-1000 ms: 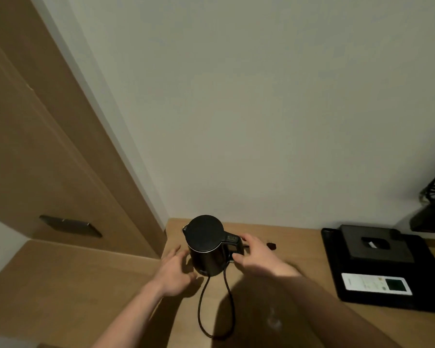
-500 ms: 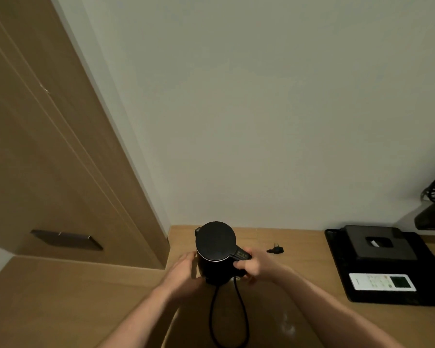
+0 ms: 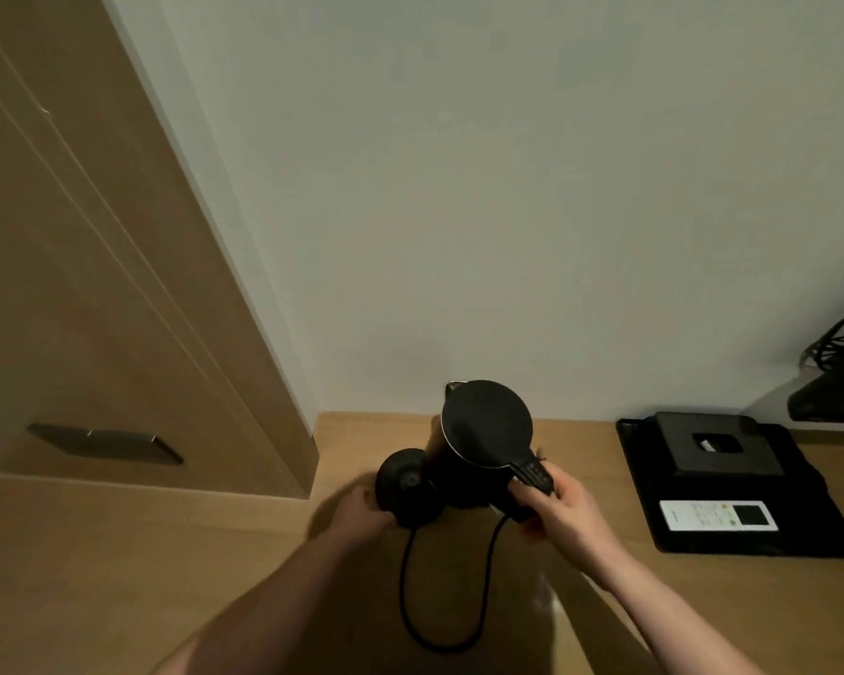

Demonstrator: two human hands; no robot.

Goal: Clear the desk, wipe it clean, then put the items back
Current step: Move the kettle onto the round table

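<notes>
A black electric kettle [image 3: 483,426] is lifted off its round black base [image 3: 407,484] and hangs just above and right of it. My right hand [image 3: 564,509] grips the kettle's handle. My left hand [image 3: 361,511] holds the near left edge of the base, which rests on the wooden desk [image 3: 581,601]. A black cord [image 3: 412,596] loops from the base toward me across the desk.
A black tray [image 3: 839,538] sits at the right with a black tissue box [image 3: 717,443] and a white remote [image 3: 717,514] on it. Dark cables and a device [image 3: 839,382] lie at the far right. A wooden cabinet [image 3: 93,309] stands on the left.
My right hand has lifted the kettle off its base and up to the right. The base now shows, and my left hand has dropped from the kettle's side onto it.
</notes>
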